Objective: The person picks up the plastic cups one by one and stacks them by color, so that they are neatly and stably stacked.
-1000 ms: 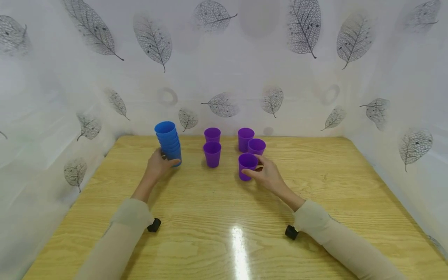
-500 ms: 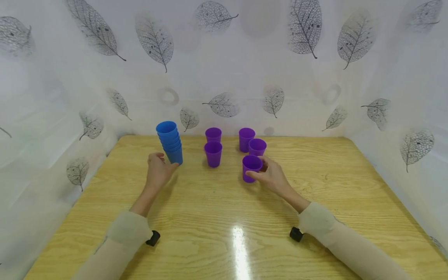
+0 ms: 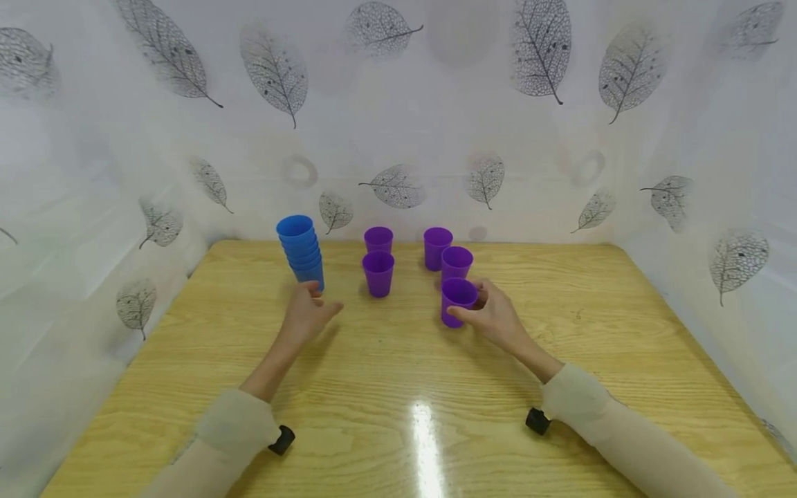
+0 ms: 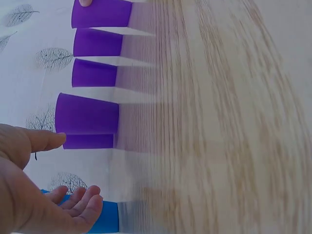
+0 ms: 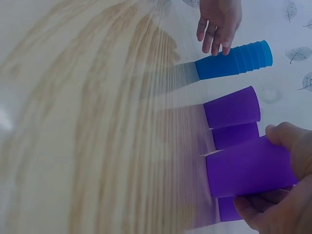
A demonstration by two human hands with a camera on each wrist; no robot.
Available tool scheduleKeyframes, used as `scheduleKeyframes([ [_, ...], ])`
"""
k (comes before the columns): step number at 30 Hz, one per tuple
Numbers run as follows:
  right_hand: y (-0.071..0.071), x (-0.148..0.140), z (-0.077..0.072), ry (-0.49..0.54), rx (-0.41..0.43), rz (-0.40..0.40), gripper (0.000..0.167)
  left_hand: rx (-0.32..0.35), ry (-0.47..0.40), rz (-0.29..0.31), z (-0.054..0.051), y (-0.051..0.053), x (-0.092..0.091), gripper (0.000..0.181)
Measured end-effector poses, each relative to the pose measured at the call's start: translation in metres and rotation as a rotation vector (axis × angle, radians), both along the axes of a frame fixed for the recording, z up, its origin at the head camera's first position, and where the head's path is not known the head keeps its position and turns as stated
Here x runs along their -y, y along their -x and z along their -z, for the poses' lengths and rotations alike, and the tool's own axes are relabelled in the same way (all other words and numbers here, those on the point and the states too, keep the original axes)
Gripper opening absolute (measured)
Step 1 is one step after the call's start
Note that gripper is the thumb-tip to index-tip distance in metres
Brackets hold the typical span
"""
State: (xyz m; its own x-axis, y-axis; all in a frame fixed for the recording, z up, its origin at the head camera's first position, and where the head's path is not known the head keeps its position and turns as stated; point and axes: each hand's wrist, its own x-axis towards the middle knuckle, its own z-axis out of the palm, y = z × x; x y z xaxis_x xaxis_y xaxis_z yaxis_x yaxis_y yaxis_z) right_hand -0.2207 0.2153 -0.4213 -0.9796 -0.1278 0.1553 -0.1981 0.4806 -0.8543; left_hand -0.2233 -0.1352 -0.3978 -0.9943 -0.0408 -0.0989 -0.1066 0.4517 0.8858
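My right hand [image 3: 500,317] pinches a purple plastic cup [image 3: 455,312] between thumb and fingers; the cup is upright, mouth up. Its thumb is on the wall of that cup [image 5: 251,168] in the right wrist view. My left hand [image 3: 305,315] holds nothing, thumb spread and fingers loosely bent. It is in front of a tall stack of nested blue cups [image 3: 301,245], partly covering its base in the head view. In the right wrist view, whether the left fingertips touch the blue stack [image 5: 234,61] cannot be told.
Two purple cups, a front one [image 3: 378,278] and a rear one [image 3: 378,236], stand right of the blue stack. Two more, a rear one [image 3: 438,250] and a nearer one [image 3: 457,260], stand behind the held cup. A leaf-patterned sheet [image 3: 398,124] borders the wooden table [image 3: 373,387].
My left hand has let go of the blue stack and moved right and toward me. My right hand has carried its purple cup slightly right and nearer. The other cups have stayed put.
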Motion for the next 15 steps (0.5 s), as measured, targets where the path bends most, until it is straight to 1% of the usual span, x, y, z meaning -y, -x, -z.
scheduleKeyframes([
  [2,-0.001,-0.003,0.0,0.005,-0.006,0.006,0.056,0.003,0.006,0.016,-0.001,0.0,-0.005,0.071],
  [5,-0.003,-0.008,0.001,0.012,-0.008,0.015,0.057,-0.004,0.009,0.022,-0.002,0.002,-0.011,0.069],
  [9,-0.007,-0.016,0.001,0.016,-0.004,0.033,0.056,-0.017,0.01,0.034,0.0,0.01,-0.018,0.07],
  [15,-0.01,-0.032,0.002,0.001,-0.018,0.065,0.056,-0.051,-0.043,0.084,0.004,0.021,-0.028,0.079],
])
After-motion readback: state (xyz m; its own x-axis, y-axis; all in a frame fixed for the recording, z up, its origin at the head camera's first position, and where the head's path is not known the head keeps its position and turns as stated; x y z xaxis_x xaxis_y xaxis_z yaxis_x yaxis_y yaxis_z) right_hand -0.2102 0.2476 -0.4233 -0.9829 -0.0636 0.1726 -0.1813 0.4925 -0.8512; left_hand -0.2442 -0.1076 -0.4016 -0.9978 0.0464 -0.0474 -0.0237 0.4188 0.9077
